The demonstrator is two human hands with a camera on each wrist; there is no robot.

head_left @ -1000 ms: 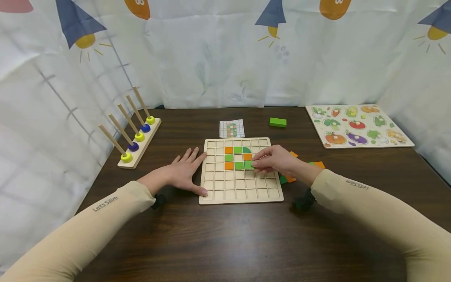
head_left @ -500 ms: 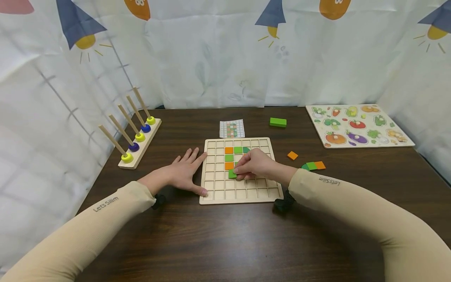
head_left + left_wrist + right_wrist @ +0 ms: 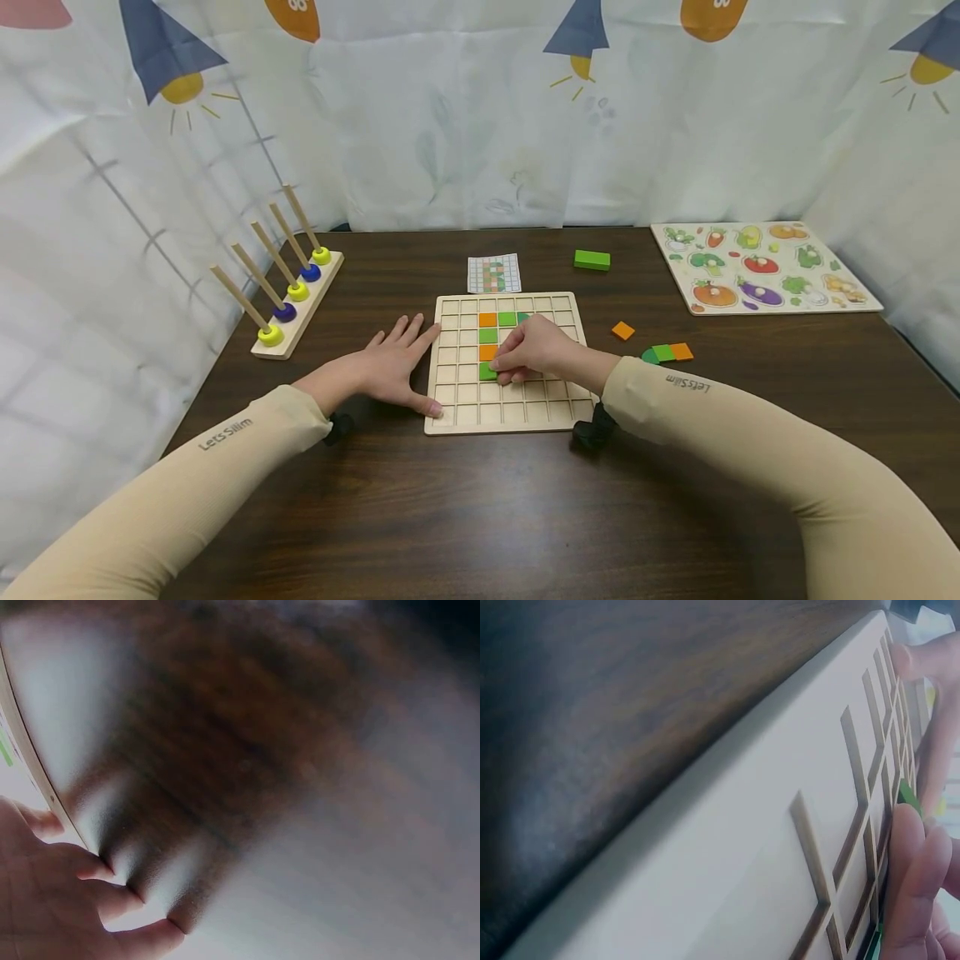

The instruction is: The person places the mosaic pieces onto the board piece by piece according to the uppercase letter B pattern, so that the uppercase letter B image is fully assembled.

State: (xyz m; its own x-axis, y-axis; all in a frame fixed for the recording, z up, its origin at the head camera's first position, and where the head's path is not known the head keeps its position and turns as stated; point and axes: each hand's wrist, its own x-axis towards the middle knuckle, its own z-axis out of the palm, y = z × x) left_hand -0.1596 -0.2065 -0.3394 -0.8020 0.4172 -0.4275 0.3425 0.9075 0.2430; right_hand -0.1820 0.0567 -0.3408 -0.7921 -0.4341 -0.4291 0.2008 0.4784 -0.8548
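A wooden grid board (image 3: 512, 413) lies on the dark table. My left hand (image 3: 390, 367) rests at its left edge, fingers spread and thumb on the near corner. In the left wrist view the fingers of this left hand (image 3: 52, 900) look straight. With thumb and fingers my right hand (image 3: 537, 346) pinches a green square tile (image 3: 486, 372) at a cell below an orange tile (image 3: 488, 352). Further up are a green tile (image 3: 488, 336), an orange one (image 3: 488, 320) and another green one (image 3: 507, 319). My right hand hides the other tiles, except part of a dark green one (image 3: 522, 318).
Right of the board lie a loose orange tile (image 3: 623, 331) and a short row of tiles (image 3: 663, 353). Behind it are a printed pattern card (image 3: 493, 274) and a green block (image 3: 592, 261). A peg stacker (image 3: 300, 312) stands left, a vegetable puzzle (image 3: 765, 279) back right.
My right hand has moved left and nearer across the board with a green tile, leaving the loose tiles at the right uncovered. That tile is now down at its cell. My left hand stays put.
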